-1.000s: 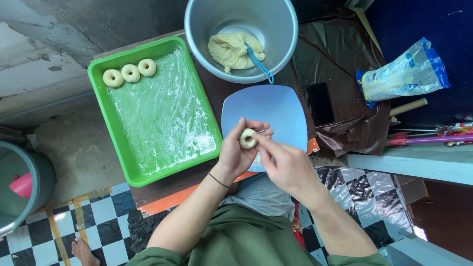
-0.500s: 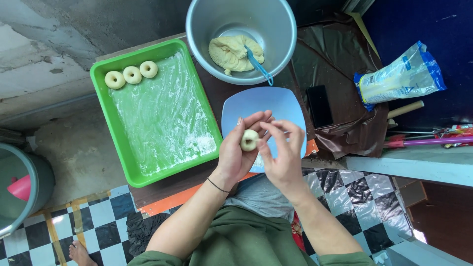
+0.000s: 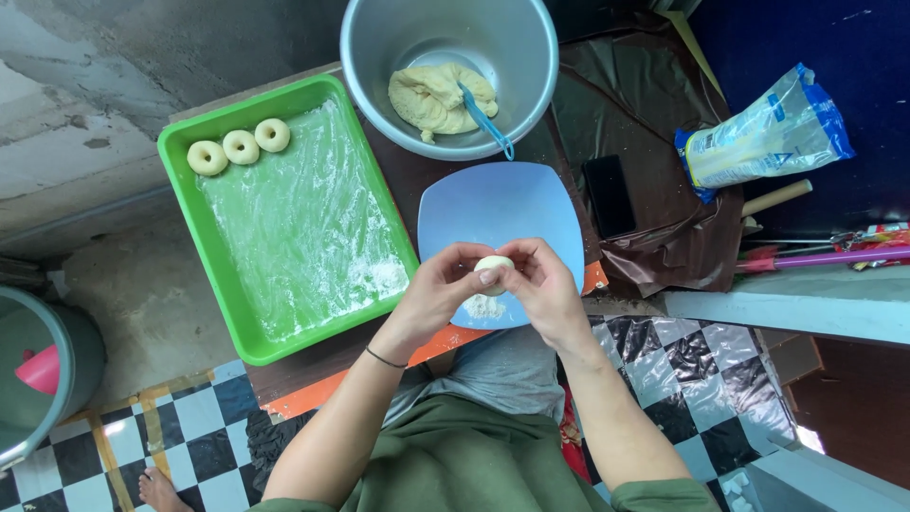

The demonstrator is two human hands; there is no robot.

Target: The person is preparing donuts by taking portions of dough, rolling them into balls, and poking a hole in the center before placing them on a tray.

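Both hands, left hand and right hand, pinch a small dough ball over the blue plate. It looks soft and light (likely sticky), so hold its sides gently. The green tray sits at nine o'clock.

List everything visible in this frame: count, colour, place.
dough piece: 1, pale, between both hands
plate: 1, light blue, under the hands, some flour on it
tray: 1, green, floured, left of plate
dough rings: 3, pale, tray's far corner
bowl: 1, grey metal, above plate
dough mass: 1, yellowish, in bowl
scraper: 1, blue, in bowl
phone: 1, black, right of plate
bag: 1, clear and blue, far right
bucket: 1, grey-green, lower left
left hand: grip on dough piece
right hand: grip on dough piece
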